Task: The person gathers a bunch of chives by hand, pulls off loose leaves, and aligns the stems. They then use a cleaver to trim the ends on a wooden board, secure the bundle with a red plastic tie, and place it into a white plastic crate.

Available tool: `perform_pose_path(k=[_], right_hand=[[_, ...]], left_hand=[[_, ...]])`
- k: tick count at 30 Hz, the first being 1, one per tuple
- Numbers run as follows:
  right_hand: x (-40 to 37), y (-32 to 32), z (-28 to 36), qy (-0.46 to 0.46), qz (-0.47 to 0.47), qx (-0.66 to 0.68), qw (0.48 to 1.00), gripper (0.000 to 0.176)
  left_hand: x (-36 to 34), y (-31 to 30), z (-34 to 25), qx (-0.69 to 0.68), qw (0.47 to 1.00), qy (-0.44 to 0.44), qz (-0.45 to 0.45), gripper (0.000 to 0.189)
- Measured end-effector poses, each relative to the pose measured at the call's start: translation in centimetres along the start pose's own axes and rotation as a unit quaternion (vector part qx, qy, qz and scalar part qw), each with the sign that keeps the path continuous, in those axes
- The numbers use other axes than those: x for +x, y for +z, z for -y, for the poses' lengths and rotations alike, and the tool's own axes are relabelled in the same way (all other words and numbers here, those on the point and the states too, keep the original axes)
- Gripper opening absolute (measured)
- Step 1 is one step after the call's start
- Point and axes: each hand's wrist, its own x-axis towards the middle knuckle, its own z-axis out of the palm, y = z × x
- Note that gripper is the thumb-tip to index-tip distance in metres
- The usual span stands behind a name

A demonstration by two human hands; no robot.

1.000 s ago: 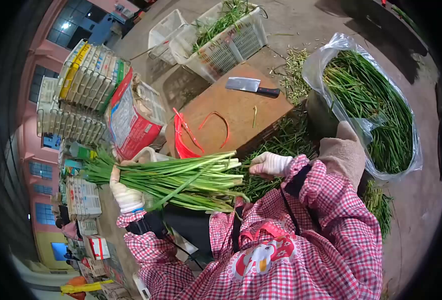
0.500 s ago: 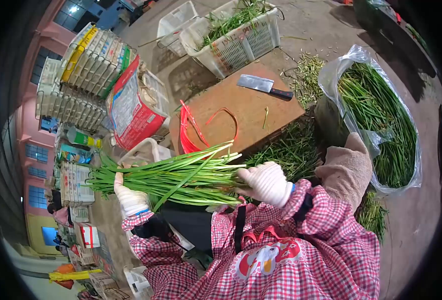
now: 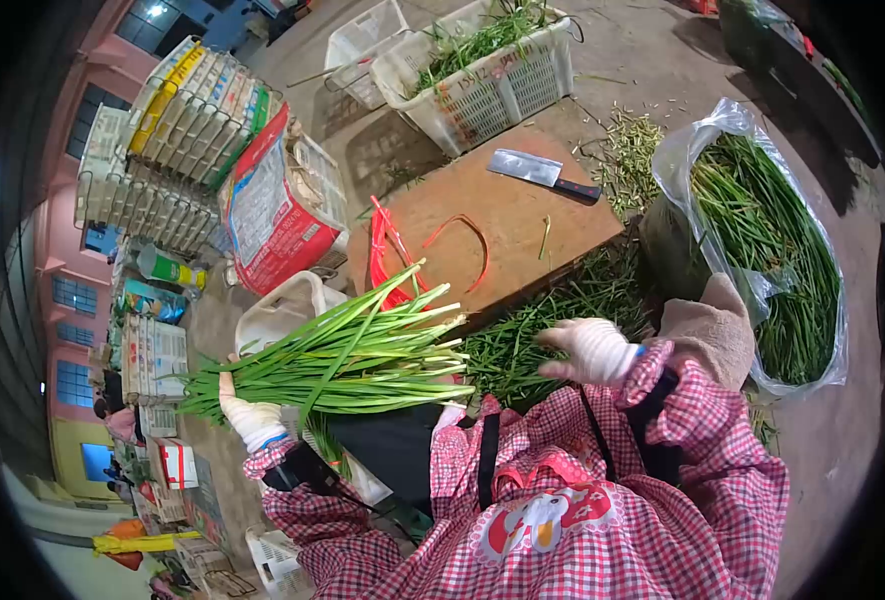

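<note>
My left hand (image 3: 251, 418), in a white glove, grips a thick bunch of green stalks (image 3: 347, 352) near its leafy end; the cut ends fan out toward the wooden board (image 3: 502, 225). My right hand (image 3: 591, 350), also gloved, hovers with fingers spread just right of the bunch's cut ends, above a heap of loose green stalks (image 3: 542, 330), holding nothing. Red tie strips (image 3: 390, 255) lie on the board's left side. A cleaver (image 3: 542, 172) rests at the board's far edge.
A clear plastic bag full of green stalks (image 3: 762, 240) stands at the right. A white plastic crate with greens (image 3: 482, 80) sits beyond the board. A red printed sack (image 3: 272, 210) and stacked crates (image 3: 172, 140) are at the left. Trimmings (image 3: 627, 150) litter the concrete floor.
My right hand has let go of the bunch's cut ends and moved right, fingers spreading. The bunch has tilted, its cut ends now fanning upward toward the board.
</note>
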Motion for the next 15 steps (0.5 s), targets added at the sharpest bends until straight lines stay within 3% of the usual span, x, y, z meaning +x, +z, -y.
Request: perform_pose_path(k=[2,5,7,8,9,11,12,13,15], right_hand=[[2.4,0.4,2.8,-0.053,-0.099,0.183,0.977,0.057],[5.3,2.2,5.9,-0.064,-0.104,0.323,0.939,0.049],[6.0,3.9,7.7,-0.076,-0.12,0.49,0.86,0.038],[5.8,4.3,8.2,-0.056,-0.12,0.485,0.864,0.027],[5.7,4.2,8.0,-0.054,-0.119,0.487,0.863,0.027],[5.4,3.7,6.8,-0.101,-0.096,0.37,0.918,0.022],[5.1,4.3,6.0,-0.16,-0.161,0.383,0.895,0.021],[4.0,3.7,4.9,-0.156,-0.158,0.374,0.9,0.023],[1.8,2.8,0.7,-0.155,-0.092,0.316,0.931,0.023]], left_hand=[[-0.5,0.4,0.3,-0.001,1.0,0.002,0.001,0.025],[-0.9,0.2,0.6,-0.001,1.0,-0.009,0.027,0.03],[-1.5,0.3,0.9,0.024,0.998,-0.002,0.056,0.033],[-2.0,0.9,1.0,0.005,1.0,-0.004,0.024,0.036],[-2.1,0.7,1.0,0.007,1.0,-0.005,0.022,0.036],[-2.2,0.4,1.0,-0.04,0.997,-0.011,0.07,0.037],[-2.2,0.4,0.9,-0.039,0.997,-0.013,0.069,0.037],[-2.4,0.5,0.6,-0.05,0.997,0.01,0.058,0.035],[-1.9,-0.3,0.1,-0.06,0.997,0.034,0.047,0.034]])
